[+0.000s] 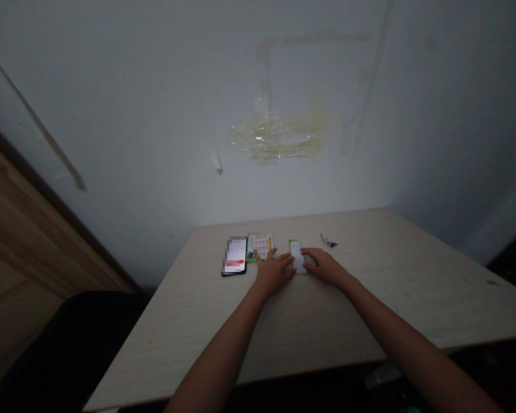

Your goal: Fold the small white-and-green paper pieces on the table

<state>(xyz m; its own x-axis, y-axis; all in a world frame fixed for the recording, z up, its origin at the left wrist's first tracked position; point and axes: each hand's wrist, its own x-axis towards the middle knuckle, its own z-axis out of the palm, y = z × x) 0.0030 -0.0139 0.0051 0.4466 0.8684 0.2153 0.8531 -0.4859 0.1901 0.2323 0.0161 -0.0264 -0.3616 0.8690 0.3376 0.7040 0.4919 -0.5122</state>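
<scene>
My left hand lies flat on the pale wooden table, fingers spread, its fingertips touching the left edge of a small white packet. My right hand rests on the table at the packet's right side, fingers stretched toward it and touching it. A colourful printed card lies just beyond my left hand. To its left lies a phone with a lit screen.
A small torn wrapper piece lies to the right, near the wall. The table stands against a white wall with old tape marks. A dark chair or bag is at the lower left, beside a wooden door.
</scene>
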